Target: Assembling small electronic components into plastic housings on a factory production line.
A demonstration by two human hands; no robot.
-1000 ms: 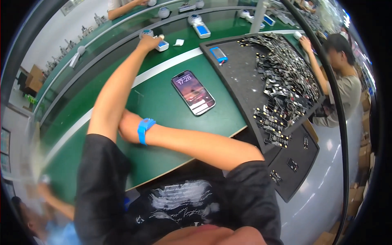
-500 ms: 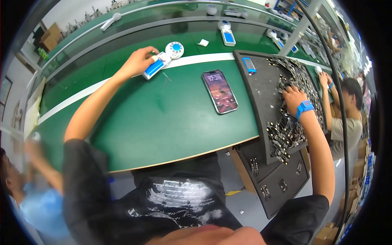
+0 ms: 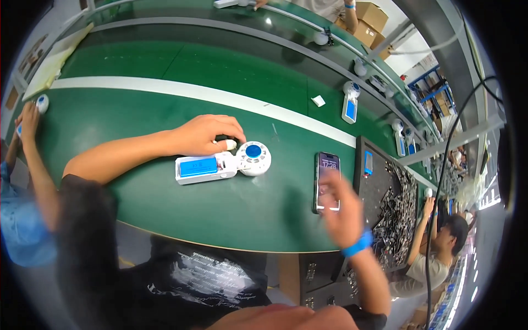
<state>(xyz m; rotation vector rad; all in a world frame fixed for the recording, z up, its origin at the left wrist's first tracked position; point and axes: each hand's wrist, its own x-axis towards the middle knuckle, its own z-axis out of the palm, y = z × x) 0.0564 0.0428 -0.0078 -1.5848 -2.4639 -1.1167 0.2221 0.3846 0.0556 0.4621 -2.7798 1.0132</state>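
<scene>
L hand [image 3: 208, 135] half-curled by white gadget [image 3: 225, 165], grip unclear; R hand [image 3: 342, 214] blurred over phone [image 3: 328, 161], can't tell if closed. Step: prob. positioning gadget; next calls for steady hold.

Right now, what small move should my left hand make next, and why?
Perhaps close the left hand lightly around the white device, to steady it: the device lies on the green table, blue panel upward, right beside that hand, while the blurred right hand partly covers the phone.

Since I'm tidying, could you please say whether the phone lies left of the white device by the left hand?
No, the phone lies to the right of that white device.
</scene>
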